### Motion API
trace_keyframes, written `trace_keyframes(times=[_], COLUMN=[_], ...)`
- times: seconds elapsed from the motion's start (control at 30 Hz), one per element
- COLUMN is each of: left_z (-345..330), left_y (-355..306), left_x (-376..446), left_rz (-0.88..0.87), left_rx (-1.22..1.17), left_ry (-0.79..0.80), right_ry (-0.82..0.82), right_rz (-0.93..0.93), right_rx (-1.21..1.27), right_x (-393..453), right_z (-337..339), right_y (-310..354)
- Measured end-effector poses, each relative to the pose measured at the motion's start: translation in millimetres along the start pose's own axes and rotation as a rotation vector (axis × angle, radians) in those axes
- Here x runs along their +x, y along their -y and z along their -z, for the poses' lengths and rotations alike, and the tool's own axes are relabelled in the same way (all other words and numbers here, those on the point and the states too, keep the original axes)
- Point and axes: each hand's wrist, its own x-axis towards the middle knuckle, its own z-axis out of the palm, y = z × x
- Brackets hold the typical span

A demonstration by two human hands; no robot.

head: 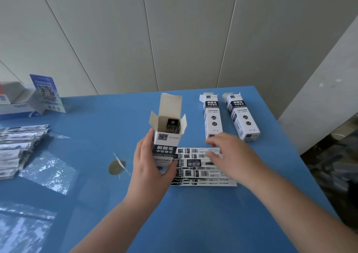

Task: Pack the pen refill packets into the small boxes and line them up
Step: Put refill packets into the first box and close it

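Where the left hand wraps its grip round the lower half, the open refill box stands upright, flaps up, dark refill packets visible inside. Right hand hovers released, fingers spread, over the loose refill packets flat on the blue surface. Two packed boxes lie side by side beyond. More wrapped packets stacked far left.

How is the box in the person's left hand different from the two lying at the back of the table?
The held box stands upright, gripped by the left hand; the two back boxes lie flat, untouched. Its flaps gape wide, showing packets inside; their contents are hidden. All share one black-and-white print.
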Motion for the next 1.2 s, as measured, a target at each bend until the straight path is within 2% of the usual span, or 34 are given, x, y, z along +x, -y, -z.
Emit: trace_keyframes(times=[0.07, 0.2, 0.43, 0.6, 0.77, 0.97, 1.2], left_z=[-3, -9, -20, -26, -29, -31, -34], left_y=[-3, -6, -6, -6, -6, -14, -9], left_x=[0, 0, -4, -6, -7, -6, -6], left_rz=[-0.007, -0.076, -0.103, -0.074, -0.059, -0.037, -0.024], left_rx=[-0.011, 0.042, 0.089, 0.100, 0.105, 0.073, 0.092], left_ry=[-0.022, -0.069, -0.137, -0.144, -0.168, -0.161, -0.150], right_ry=[0.096, 0.129, 0.142, 0.197, 0.329, 0.308, 0.299], right_rz=[0.056, 0.197, 0.266, 0.189, -0.004, -0.027, -0.118], right_rx=[-0.120, -0.250, -0.236, -0.113, 0.062, 0.076, 0.301], right_x=[2, 7, 10, 18, 27, 33, 39], right_z=[-10, -24, -27, -20, -15, -11, -10], right_y=[-6, -5, -11, -15, -23, -28, -37])
